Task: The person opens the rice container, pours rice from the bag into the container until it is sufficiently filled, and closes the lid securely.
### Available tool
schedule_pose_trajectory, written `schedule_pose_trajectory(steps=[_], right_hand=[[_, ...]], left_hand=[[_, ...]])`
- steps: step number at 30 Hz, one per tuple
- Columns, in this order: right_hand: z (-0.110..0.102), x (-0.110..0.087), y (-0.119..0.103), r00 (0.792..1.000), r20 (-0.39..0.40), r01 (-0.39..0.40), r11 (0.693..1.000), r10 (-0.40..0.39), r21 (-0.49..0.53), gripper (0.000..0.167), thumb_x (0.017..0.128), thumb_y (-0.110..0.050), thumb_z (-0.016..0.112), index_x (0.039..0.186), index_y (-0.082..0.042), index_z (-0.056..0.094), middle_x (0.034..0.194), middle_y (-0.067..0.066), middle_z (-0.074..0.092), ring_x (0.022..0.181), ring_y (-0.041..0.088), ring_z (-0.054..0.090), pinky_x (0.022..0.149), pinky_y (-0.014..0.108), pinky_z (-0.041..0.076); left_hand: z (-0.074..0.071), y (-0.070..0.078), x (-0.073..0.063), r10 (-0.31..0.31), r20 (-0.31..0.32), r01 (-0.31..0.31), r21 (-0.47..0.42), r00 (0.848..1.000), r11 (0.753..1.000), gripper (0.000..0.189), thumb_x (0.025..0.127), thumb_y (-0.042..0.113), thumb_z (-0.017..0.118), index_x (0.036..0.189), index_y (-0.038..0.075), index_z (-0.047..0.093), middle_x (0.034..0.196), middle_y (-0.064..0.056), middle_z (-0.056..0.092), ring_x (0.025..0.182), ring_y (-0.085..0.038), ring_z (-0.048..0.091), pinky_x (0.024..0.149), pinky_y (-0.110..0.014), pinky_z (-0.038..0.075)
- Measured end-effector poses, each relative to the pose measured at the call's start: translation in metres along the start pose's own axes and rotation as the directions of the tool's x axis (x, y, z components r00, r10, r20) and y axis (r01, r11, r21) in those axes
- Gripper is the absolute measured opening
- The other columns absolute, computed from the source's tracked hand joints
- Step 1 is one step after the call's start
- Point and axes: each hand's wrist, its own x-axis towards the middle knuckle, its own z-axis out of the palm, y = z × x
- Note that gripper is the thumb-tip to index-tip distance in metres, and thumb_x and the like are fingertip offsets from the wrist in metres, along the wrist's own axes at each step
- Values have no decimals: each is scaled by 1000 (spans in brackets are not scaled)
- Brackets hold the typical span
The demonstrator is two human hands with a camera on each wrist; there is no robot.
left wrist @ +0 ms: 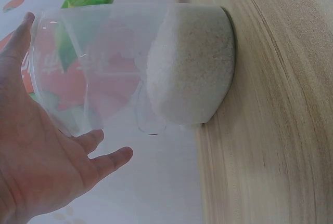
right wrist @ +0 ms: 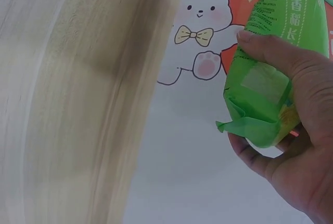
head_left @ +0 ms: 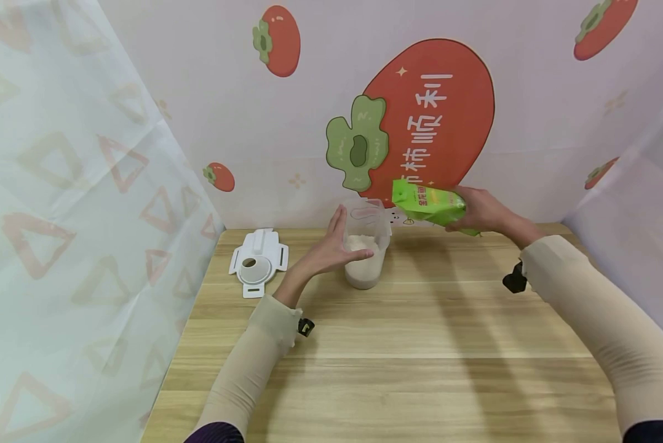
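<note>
A clear plastic container (head_left: pixel 373 231) stands upright at the back of the table, its lower part filled with white rice (left wrist: pixel 192 65). My left hand (head_left: pixel 337 246) is at its left side near the rim, fingers spread and mostly straight, thumb reaching across the front. To the right, my right hand (head_left: pixel 478 210) grips a green rice bag (head_left: pixel 428 203) around its bottom end. The bag is held above the table, tipped onto its side, with its other end toward the container. Folded green film (right wrist: pixel 247 125) shows at the gripped end in the right wrist view.
A white plastic lid (head_left: pixel 258 261) with side flaps and a round piece on it lies left of the container. The wooden table (head_left: pixel 398 369) meets a printed backdrop (head_left: pixel 287 135) right behind the container. A fabric wall (head_left: pixel 88 246) closes the left side.
</note>
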Motion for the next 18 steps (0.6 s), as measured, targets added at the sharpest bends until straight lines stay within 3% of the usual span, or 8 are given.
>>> schedule_pose_trajectory(steps=[8,18], right_hand=[[-2,-11,15,1000,1,-24,1000,24,-10,90,75,-24,98,147,4,51,129,25,64,105,36,59,86,54,49],[-3,-18,39,998,15,-53,999,53,10,91,75,-18,97,148,8,49,136,29,61,109,39,58,91,58,48]], left_hand=[[1,0,0,-3,-5,3,2,1000,1000,131,87,68,74,169,17,-14,178,1,-18,164,-28,8,127,-52,30],[0,1,-1,4,-4,-4,-10,1000,1000,131,88,65,75,168,18,-17,178,-3,-18,165,-27,4,128,-51,27]])
